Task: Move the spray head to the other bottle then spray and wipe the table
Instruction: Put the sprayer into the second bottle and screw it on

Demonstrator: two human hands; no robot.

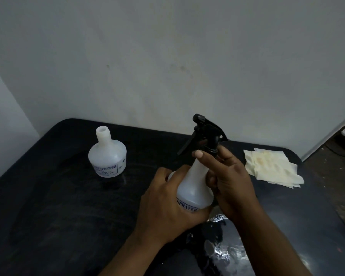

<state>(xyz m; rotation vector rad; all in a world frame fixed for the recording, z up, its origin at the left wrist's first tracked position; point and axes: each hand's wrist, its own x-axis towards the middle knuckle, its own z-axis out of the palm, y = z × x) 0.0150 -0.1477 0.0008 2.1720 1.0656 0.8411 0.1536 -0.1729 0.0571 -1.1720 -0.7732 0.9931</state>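
A white bottle [194,186] stands near the middle of the black table [58,206], with a black spray head [206,134] on its neck. My left hand [167,202] grips the bottle's lower body from the left. My right hand [227,176] curls round the neck just under the spray head's collar. A second white bottle [107,156] stands open-necked and headless at the back left. A pile of pale yellowish wipes [273,168] lies at the right of the table.
A grey wall [167,56] runs close behind the table. Wet patches [219,248] glisten on the tabletop in front of the held bottle. The floor [337,176] shows past the table's right edge.
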